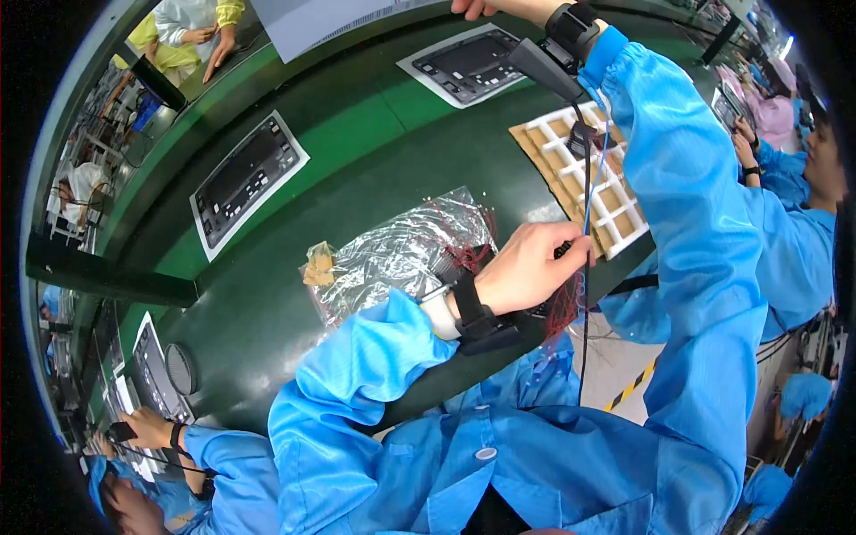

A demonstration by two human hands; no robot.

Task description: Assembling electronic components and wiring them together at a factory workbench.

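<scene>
My left hand (533,267) is closed, its fingers curled at a thin black cable and a small black part at the bench's front edge. Whatever lies inside the curled fingers is hidden. Beneath it hangs a bundle of thin red wires (562,312). A clear plastic bag (406,245) lies just left of this hand, with more red wires and black parts on its right side. My right arm stretches far forward; the right hand (489,7) is cut off by the upper edge, so only parts of some fingers show. A dark device (571,36) is strapped to its wrist.
A white grid tray (615,201) on cardboard stands under my right forearm. Flat black panels on white sheets (250,183) (468,64) lie along the green bench (357,152). A grey box (334,22) stands at the far side. Co-workers sit left and right; a cable hangs before me.
</scene>
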